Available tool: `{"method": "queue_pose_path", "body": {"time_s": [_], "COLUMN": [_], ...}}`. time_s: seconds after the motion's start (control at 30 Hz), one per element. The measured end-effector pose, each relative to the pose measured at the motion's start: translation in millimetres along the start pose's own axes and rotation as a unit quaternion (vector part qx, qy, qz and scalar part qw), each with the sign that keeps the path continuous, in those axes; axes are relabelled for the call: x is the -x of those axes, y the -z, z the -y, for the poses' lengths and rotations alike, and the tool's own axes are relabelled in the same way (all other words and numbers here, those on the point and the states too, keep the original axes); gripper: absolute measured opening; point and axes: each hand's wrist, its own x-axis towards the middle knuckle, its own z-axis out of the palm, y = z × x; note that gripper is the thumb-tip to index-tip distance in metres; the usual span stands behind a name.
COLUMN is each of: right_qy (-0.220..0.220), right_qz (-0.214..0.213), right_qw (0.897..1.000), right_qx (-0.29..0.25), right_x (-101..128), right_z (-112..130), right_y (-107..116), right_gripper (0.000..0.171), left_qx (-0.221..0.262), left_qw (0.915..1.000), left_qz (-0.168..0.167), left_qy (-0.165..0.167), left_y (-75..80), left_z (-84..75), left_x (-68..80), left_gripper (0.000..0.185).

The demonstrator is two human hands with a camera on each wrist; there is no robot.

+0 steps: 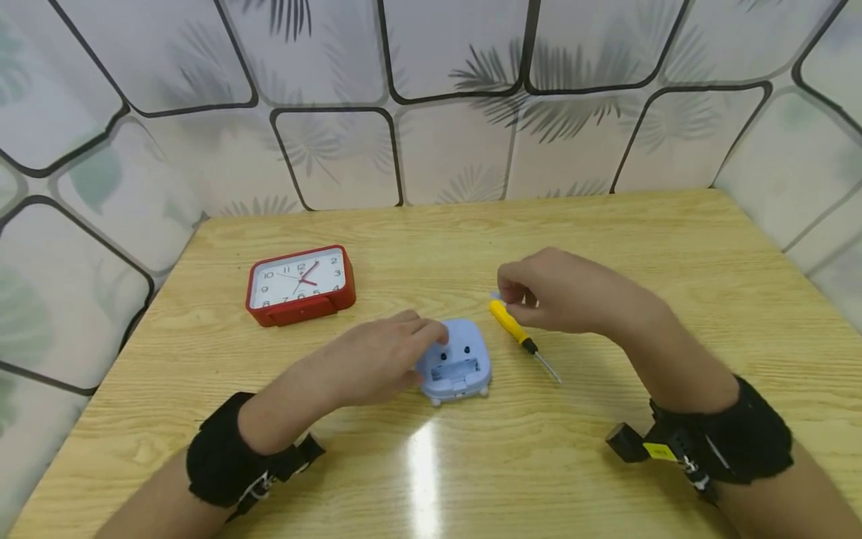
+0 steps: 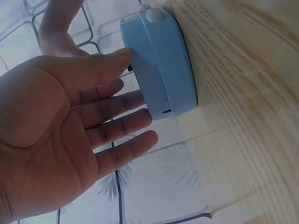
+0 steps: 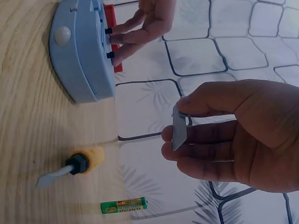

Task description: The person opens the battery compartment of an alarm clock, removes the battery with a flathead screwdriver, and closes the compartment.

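A light blue clock point(image 1: 455, 361) lies face down on the wooden table point(image 1: 606, 239), its back compartment open. My left hand point(image 1: 427, 335) rests against its left side with straight fingers; in the left wrist view the thumb point(image 2: 112, 58) touches the clock's edge point(image 2: 163, 65). Hovering just right of the clock, my right hand point(image 1: 509, 293) pinches a small flat blue cover piece point(image 3: 179, 130) between thumb and fingers. A yellow-handled screwdriver point(image 1: 517, 332) lies beneath that hand, and a green AA battery point(image 3: 124, 205) lies near it.
A red alarm clock point(image 1: 300, 284) lies at the back left of the table. Patterned wall panels point(image 1: 431, 97) close in the table on three sides.
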Motion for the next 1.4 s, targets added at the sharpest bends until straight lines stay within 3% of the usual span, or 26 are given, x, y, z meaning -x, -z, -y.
{"method": "queue_pose_path", "body": {"time_s": [0.2,0.4,0.57,0.73,0.93,1.17,1.4], "right_qy": [0.082,0.136,0.173,0.185,0.203,0.214,0.213], "right_qz": [-0.011,-0.019,-0.007,-0.006,-0.021,-0.043,-0.048], "right_qw": [0.997,0.99,0.984,0.982,0.979,0.975,0.974], "right_qx": [-0.008,-0.015,-0.031,-0.028,0.013,0.034,0.053], "right_x": [-2.9,-7.6,-11.7,-13.9,-14.6,-14.5,-14.0], "right_z": [12.4,22.9,30.7,35.1,38.1,40.1,41.3], "right_y": [-10.4,-22.9,-32.2,-38.6,-45.0,-51.1,-52.5], "right_gripper": [0.015,0.016,0.013,0.011,0.01,0.012,0.013], "left_qx": [-0.005,0.0,-0.008,-0.001,0.017,0.012,0.015], "left_qw": [0.9999,0.9999,0.9995,0.9996,0.9997,0.9991,0.999], "left_qz": [-0.01,-0.01,-0.024,-0.024,-0.016,-0.027,-0.028], "left_qy": [-0.004,-0.002,-0.02,-0.018,-0.01,-0.029,-0.033], "left_y": [-0.8,-1.0,-1.3,0.6,2.0,0.2,0.1], "left_z": [1.0,1.9,3.3,4.0,4.5,5.2,5.1], "left_x": [-0.2,0.1,0.5,1.2,2.1,2.4,2.1], "left_gripper": [0.044,0.039,0.036,0.034,0.036,0.018,0.015]}}
